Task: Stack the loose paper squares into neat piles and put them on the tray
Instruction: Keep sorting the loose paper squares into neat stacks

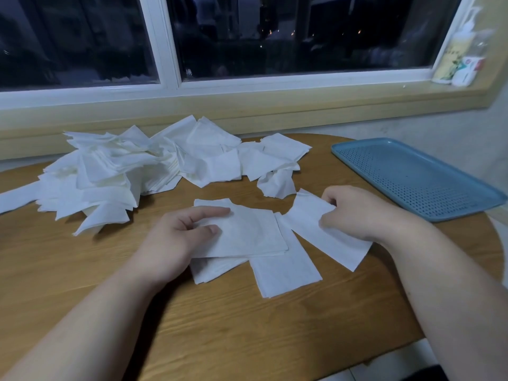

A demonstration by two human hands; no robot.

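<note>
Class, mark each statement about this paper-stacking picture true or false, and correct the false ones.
1. The blue tray holds no paper. True.
2. The right hand pinches a paper square. True.
3. The left hand lifts the tray. False: it rests on a small stack on the table.
4. The loose heap lies right of the tray. False: it lies to the tray's left, below the window.
</note>
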